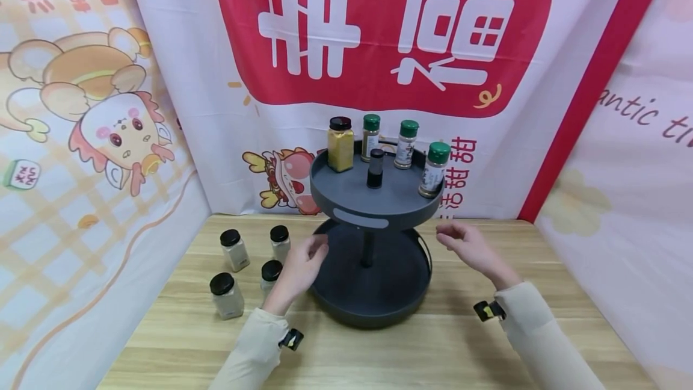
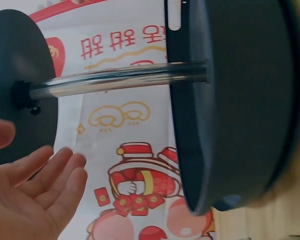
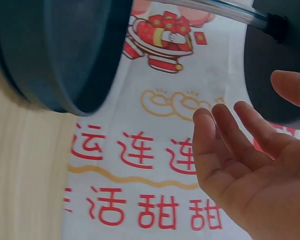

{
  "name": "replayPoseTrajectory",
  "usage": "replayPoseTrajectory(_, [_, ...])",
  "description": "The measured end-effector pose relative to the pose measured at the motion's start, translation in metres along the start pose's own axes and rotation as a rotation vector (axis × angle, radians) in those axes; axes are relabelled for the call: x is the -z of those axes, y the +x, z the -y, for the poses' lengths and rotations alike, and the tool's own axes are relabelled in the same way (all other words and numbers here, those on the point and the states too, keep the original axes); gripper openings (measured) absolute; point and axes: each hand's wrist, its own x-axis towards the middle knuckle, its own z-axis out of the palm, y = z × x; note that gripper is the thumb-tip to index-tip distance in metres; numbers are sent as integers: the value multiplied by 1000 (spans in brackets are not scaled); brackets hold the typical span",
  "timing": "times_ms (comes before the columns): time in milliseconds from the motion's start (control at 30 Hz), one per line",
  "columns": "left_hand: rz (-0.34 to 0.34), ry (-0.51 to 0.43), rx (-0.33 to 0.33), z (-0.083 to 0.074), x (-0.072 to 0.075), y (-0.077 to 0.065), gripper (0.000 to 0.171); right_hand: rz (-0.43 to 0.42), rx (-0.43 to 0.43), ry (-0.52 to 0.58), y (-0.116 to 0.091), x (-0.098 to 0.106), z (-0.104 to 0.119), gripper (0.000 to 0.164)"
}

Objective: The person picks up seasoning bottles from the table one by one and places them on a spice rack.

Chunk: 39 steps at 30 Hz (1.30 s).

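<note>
A: What is seen, from the largest thing down?

B: A printed cloth [image 1: 373, 86] is hung at the back, and a wooden table [image 1: 460, 336] is set before it. On the table a dark grey two-tier stand [image 1: 373, 321] is placed upright, its two round trays joined by a post [image 1: 367, 248].

A: And how are the arms held?

B: Both are stretched forward in pale sleeves [image 1: 541, 330], with the stand framed between them and the palms turned inward.

A: The left hand [image 1: 301, 265]?

B: It is raised just beside the stand's left side, level with the gap between the trays. Its fingers are loosely bent, the thumb is set apart, and nothing is gripped.

A: The right hand [image 1: 472, 251]?

B: It is held up near the right side, apart from the lower tray. Its fingers are relaxed and gently curved, the thumb is spread away, and nothing is held.

A: The smaller things?

B: Four black-lidded jars [image 1: 227, 301] are grouped left of the stand, one partly hidden by the left arm. A yellow-filled jar [image 1: 340, 150] and three green-capped bottles [image 1: 435, 170] are carried on the upper tray.
</note>
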Motion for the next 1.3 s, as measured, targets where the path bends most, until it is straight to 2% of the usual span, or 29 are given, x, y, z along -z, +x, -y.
replayPoseTrajectory(167, [39,53,69,11,3,-12,24,4,22,-40,-2,-13,-12,37])
replayPoseTrajectory(267, [44,98,62,17,5,-16,22,-5,33,-87,-4,-19,-20,34])
replayPoseTrajectory(400, [30,164,13,23,9,-21,21,-14,30,-145,-7,-27,-28,28])
replayPoseTrajectory(533, [-46,200,-64,29,15,-25,20,-33,35,-148,-8,-35,-34,23])
replayPoseTrajectory(667, [-165,200,-173,38,22,-28,20,-44,31,-140,-8,-41,-39,21])
replayPoseTrajectory(767, [-249,183,-198,44,27,-29,25,-51,11,-154,-10,-45,-44,23])
replayPoseTrajectory(933, [-326,195,-136,54,34,-31,36,-73,4,-189,-10,-55,-51,33])
replayPoseTrajectory(1067, [-351,232,-36,62,39,-33,49,-94,1,-189,-8,-63,-56,42])
replayPoseTrajectory(1167, [-327,253,66,69,42,-34,64,-99,-18,-198,-6,-69,-61,48])
replayPoseTrajectory(1300, [-260,240,189,78,44,-35,80,-70,-45,-210,-4,-77,-65,55])
